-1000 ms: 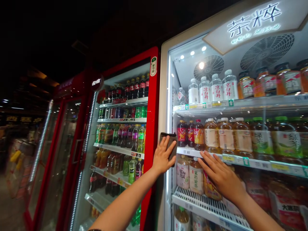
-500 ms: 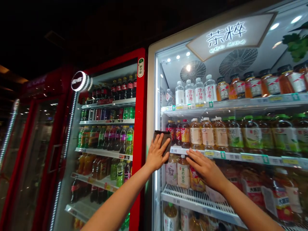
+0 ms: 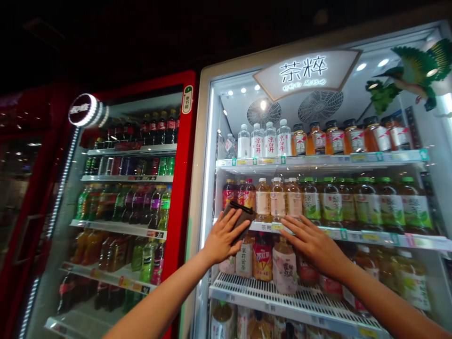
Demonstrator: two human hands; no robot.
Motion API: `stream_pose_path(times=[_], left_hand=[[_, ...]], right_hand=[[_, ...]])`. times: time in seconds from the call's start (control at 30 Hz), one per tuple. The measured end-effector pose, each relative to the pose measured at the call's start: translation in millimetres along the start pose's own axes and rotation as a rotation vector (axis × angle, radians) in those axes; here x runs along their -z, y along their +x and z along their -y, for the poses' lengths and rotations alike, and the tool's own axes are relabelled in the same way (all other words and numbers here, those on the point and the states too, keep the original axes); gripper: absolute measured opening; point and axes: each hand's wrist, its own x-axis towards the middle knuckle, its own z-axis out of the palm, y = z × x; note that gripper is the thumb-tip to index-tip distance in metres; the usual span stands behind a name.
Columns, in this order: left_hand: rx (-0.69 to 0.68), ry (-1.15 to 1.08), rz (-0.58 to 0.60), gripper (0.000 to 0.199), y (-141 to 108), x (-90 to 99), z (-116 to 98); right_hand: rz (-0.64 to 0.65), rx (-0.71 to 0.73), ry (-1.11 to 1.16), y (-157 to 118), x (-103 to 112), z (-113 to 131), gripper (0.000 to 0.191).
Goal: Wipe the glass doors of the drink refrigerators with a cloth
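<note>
- Standing behind the fingers of the left hand [image 3: 223, 238] and right hand [image 3: 310, 242], a pale-framed drinks cooler [image 3: 199, 155] glows inside.
- A red cooler [image 3: 181, 174] stands left of the left fingers.
- Green-capped bottles [image 3: 332, 202] line up above and right of the right fingers.
- Right fingers stretch out, slightly parted.
- Left fingers spread flat over a dark cloth [image 3: 243, 234], which shows past their tips.

On the feed I see my left forearm [image 3: 169, 294] slanting up from seven o'clock, the left hand [image 3: 222, 239] back-side toward me, splayed toward one o'clock. My right forearm [image 3: 381, 293] angles in from four; the right hand [image 3: 314, 246], stretched out, points to ten, apart from its partner.
</note>
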Motion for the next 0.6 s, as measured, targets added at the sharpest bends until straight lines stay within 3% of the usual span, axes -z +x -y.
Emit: stream_pose_path(times=[0.07,0.13,0.2,0.3,0.4,0.47,0.5,0.53,0.6], left_hand=[[0.243,0.007,-0.097,0.069,26.9,2.8,11.1],[0.543,0.017,-0.244,0.066,71.5,2.6,13.5],[0.693,0.02,-0.332,0.066,113.1,-1.4,2.6],[0.596,0.026,-0.34,0.068,131.8,-11.6,-29.4],[0.263,0.019,-0.246,0.071,95.2,-18.8,-53.6],[0.006,0.001,-0.143,0.073,65.6,-18.1,-55.3],[-0.045,-0.005,-0.101,0.074,57.2,-16.3,-52.2],[-0.029,-0.005,-0.088,0.073,55.6,-13.9,-47.6],[0.155,-0.003,-0.133,0.07,74.5,-9.4,-39.3]], right_hand=[[-0.002,-0.023,-0.004,-6.4,5.7,-9.3,0.054],[-0.005,-0.058,0.0,-10.0,8.4,-14.4,0.057],[-0.006,-0.093,0.005,-12.2,8.0,-14.6,0.061],[0.001,-0.111,0.002,-16.8,4.9,-9.4,0.064],[0.021,-0.075,-0.005,-26.6,5.3,-7.4,0.062],[0.037,-0.053,-0.011,-34.9,9.4,-11.2,0.061],[0.043,-0.051,-0.014,-38.7,12.3,-14.5,0.061],[0.049,-0.055,-0.016,-42.1,15.4,-18.4,0.062],[0.055,-0.078,-0.018,-46.5,21.4,-26.2,0.063]])
